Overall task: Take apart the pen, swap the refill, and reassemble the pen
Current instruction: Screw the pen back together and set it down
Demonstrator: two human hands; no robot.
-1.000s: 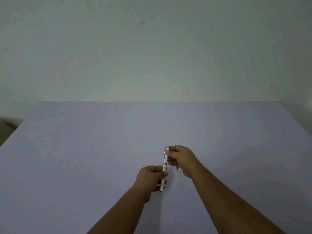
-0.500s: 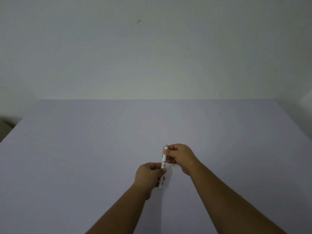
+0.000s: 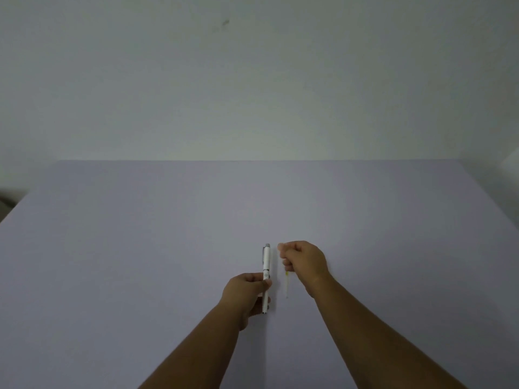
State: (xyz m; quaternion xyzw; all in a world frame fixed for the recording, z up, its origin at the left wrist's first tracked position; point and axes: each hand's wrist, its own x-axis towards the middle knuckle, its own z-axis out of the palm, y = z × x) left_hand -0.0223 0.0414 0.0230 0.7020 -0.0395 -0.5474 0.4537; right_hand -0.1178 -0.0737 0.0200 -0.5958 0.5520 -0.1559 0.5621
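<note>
A white pen with a grey top and clip stands nearly upright above the table, held around its lower half by my left hand. My right hand is just to the right of the pen, apart from it, fingers curled closed. A thin pale refill with a yellow mark hangs below that hand; its upper part is hidden in the fist.
A wide lavender table spreads out under both arms. A plain pale wall rises behind its far edge. The table's left and right edges show at the frame sides.
My right hand has let go of the pen's top and moved slightly right. The pen stays in my left hand, now more upright.
</note>
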